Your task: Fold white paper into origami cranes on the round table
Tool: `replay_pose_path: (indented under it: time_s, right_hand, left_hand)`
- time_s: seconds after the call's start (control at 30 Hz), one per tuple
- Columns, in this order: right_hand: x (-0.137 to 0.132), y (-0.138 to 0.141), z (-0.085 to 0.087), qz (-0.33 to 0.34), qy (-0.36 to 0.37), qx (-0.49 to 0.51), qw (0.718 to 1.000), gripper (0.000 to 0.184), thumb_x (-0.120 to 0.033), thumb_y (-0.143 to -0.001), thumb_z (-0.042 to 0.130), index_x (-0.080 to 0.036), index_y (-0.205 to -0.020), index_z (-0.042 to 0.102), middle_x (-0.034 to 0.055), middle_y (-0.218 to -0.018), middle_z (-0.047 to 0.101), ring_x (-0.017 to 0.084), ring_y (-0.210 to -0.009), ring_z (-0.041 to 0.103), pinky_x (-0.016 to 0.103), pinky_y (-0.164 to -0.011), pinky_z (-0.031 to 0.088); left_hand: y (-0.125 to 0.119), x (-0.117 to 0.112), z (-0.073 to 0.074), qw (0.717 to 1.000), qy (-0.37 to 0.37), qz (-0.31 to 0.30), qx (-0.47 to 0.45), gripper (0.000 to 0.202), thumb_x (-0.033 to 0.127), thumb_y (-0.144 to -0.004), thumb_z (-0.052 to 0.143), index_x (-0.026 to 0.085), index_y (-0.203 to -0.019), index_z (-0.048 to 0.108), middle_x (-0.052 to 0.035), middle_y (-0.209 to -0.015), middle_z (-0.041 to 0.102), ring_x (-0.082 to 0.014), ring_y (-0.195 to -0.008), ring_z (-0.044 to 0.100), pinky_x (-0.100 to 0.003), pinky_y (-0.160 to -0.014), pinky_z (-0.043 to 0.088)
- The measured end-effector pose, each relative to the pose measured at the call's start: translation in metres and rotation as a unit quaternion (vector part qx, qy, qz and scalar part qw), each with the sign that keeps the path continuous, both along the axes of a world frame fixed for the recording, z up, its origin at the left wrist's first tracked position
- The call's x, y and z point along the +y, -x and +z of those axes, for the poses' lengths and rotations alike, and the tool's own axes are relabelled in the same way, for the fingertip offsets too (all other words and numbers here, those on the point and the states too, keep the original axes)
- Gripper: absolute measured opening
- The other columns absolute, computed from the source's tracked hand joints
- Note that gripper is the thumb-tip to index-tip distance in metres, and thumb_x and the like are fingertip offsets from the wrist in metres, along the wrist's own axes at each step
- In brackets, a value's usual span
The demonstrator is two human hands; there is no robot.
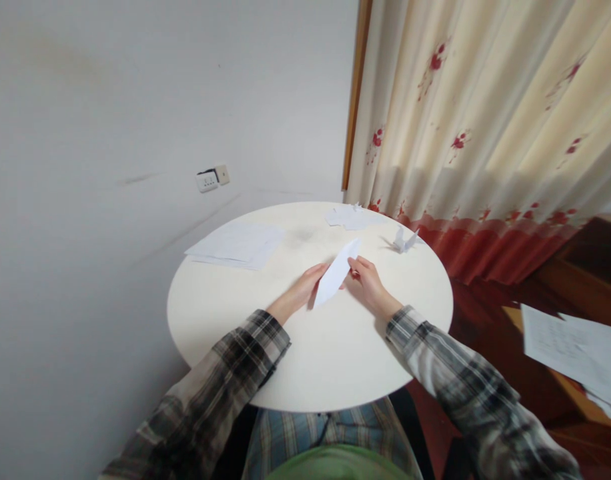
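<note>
A folded piece of white paper (335, 275), long and pointed at both ends, is held tilted above the middle of the round table. My left hand (306, 285) grips its left edge, with some of the fingers hidden behind the paper. On the other side, my right hand (368, 275) pinches the right edge near the upper end between thumb and fingers. A folded white paper crane (401, 241) stands on the table beyond my right hand.
The white round table (305, 373) stands against the wall. Paper sheets (235, 245) lie at its left, and cut paper pieces (353, 217) at the back. A curtain (465, 153) hangs behind. More papers (575, 353) rest on wooden furniture at right.
</note>
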State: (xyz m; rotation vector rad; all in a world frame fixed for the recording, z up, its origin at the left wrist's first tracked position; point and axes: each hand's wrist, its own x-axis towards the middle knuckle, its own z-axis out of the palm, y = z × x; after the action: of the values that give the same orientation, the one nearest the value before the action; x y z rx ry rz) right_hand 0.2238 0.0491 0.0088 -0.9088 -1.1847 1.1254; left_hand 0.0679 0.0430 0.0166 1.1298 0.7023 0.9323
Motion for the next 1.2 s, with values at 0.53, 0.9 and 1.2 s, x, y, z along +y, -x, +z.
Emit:
replay_pose_path:
  time_s: [0.53,0.9,1.2]
  right_hand:
    - [0.007,-0.008,-0.003,-0.14,-0.006,0.038,0.989,0.03,-0.043,-0.07,0.054,-0.019,-0.057,0.04,-0.0068,-0.05,0.034,0.007,-0.047,0.031,0.023,-0.045,0.024]
    - [-0.002,0.0,0.005,0.022,0.015,-0.008,1.0,0.025,-0.034,-0.066,0.059,-0.018,-0.053,0.044,-0.0061,-0.049,0.038,0.007,-0.048,0.034,0.022,-0.047,0.026]
    - [-0.019,0.009,0.006,0.204,0.066,-0.058,0.975,0.015,-0.028,-0.066,0.059,-0.015,-0.059,0.053,-0.0017,-0.055,0.051,0.01,-0.053,0.043,0.022,-0.051,0.032]
  left_hand:
    - [0.006,-0.01,0.01,0.986,-0.026,-0.052,0.154,0.029,0.027,-0.067,0.064,0.011,-0.091,0.064,-0.0057,-0.059,0.066,-0.0098,-0.046,0.055,-0.019,-0.044,0.035]
    - [0.006,0.0,0.004,0.994,-0.053,0.076,0.053,0.041,0.047,-0.07,0.058,0.012,-0.091,0.06,-0.0082,-0.081,0.066,-0.0138,-0.069,0.059,-0.025,-0.065,0.044]
    - [0.006,0.003,0.002,0.987,-0.085,0.129,0.054,0.026,0.028,-0.066,0.061,0.013,-0.087,0.06,-0.0049,-0.083,0.063,-0.0122,-0.07,0.056,-0.024,-0.067,0.044]
